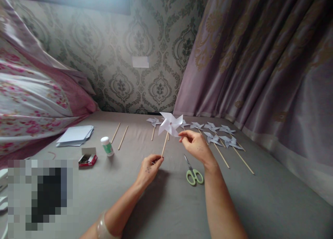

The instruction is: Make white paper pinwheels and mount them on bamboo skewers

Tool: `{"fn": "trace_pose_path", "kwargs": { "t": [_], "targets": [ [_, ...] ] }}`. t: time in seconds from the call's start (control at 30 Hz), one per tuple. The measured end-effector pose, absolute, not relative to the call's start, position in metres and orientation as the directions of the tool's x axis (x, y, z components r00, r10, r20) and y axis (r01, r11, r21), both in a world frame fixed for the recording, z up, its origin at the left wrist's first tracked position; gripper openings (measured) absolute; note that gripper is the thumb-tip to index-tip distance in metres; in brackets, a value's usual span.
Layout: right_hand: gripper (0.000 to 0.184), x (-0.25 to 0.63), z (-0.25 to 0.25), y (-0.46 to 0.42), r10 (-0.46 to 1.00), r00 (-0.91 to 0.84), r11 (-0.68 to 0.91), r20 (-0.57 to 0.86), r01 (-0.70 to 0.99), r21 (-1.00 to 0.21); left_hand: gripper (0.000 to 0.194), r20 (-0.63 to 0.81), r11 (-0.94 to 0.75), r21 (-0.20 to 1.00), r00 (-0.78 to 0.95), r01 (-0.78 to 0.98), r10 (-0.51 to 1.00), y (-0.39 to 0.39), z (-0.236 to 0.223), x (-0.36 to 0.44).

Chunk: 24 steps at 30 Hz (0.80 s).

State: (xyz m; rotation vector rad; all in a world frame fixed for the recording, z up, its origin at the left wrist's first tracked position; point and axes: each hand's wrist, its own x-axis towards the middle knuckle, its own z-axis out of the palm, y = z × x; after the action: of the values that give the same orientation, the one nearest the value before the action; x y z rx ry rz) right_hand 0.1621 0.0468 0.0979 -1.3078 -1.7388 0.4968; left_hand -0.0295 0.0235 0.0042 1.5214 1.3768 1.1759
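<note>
Pinwheel [170, 124], stick [164, 145] pinched between left fingers [159, 161]

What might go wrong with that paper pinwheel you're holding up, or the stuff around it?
The right hand is at a blade edge of the white paper pinwheel, so a clumsy touch might crease it. The right forearm could knock the green-handled scissors lying beside it in view. The open red box might spill its small contents if bumped.
</note>
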Motion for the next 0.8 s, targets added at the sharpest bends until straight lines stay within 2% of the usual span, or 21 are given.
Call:
{"fn": "trace_pose_path", "kwargs": {
  "t": [0.07, 0.17, 0.3, 0.37, 0.43, 0.5, 0.57, 0.6, 0.63, 0.7, 0.8],
  "targets": [
    [0.041, 0.163, 0.102, 0.048, 0.858, 0.076, 0.362, 0.507, 0.611, -0.704, 0.034, 0.146, -0.144, 0.939, 0.018, 0.311, 0.989, 0.023, 0.004, -0.029],
    [0.055, 0.165, 0.106, 0.048, 0.815, 0.111, 0.314, 0.568, 0.74, -0.595, 0.033, 0.157, -0.167, 0.921, 0.056, 0.353, 0.986, 0.02, 0.006, -0.028],
    [0.062, 0.17, 0.106, 0.047, 0.811, 0.127, 0.173, 0.571, 0.88, -0.442, 0.033, 0.164, -0.182, 0.909, 0.08, 0.374, 0.983, 0.017, 0.009, -0.027],
    [0.062, 0.173, 0.106, 0.045, 0.84, 0.123, 0.114, 0.528, 0.913, -0.393, 0.034, 0.166, -0.182, 0.907, 0.075, 0.379, 0.983, 0.018, 0.009, -0.027],
    [0.057, 0.177, 0.105, 0.041, 0.928, 0.033, 0.128, 0.372, 0.908, -0.4, 0.034, 0.168, -0.177, 0.908, 0.057, 0.379, 0.984, 0.019, 0.008, -0.028],
    [0.048, 0.181, 0.105, 0.035, 0.983, -0.171, 0.18, 0.064, 0.851, -0.493, 0.034, 0.165, -0.169, 0.913, 0.044, 0.372, 0.985, 0.021, 0.006, -0.028],
    [0.041, 0.183, 0.105, 0.031, 0.918, -0.361, 0.19, -0.165, 0.764, -0.617, 0.034, 0.156, -0.161, 0.915, 0.042, 0.369, 0.987, 0.022, 0.004, -0.029],
    [0.038, 0.184, 0.105, 0.03, 0.892, -0.409, 0.189, -0.194, 0.727, -0.66, 0.035, 0.153, -0.159, 0.916, 0.045, 0.369, 0.987, 0.023, 0.002, -0.029],
    [0.035, 0.184, 0.105, 0.03, 0.892, -0.419, 0.195, -0.172, 0.698, -0.689, 0.035, 0.152, -0.159, 0.916, 0.047, 0.369, 0.987, 0.024, 0.001, -0.03],
    [0.03, 0.184, 0.107, 0.033, 0.937, -0.348, 0.214, -0.037, 0.654, -0.725, 0.035, 0.154, -0.162, 0.914, 0.051, 0.373, 0.987, 0.024, 0.0, -0.03],
    [0.037, 0.184, 0.108, 0.042, 0.966, -0.072, 0.236, 0.247, 0.634, -0.736, 0.035, 0.163, -0.172, 0.91, 0.057, 0.377, 0.985, 0.024, -0.001, -0.029]
  ]
}}
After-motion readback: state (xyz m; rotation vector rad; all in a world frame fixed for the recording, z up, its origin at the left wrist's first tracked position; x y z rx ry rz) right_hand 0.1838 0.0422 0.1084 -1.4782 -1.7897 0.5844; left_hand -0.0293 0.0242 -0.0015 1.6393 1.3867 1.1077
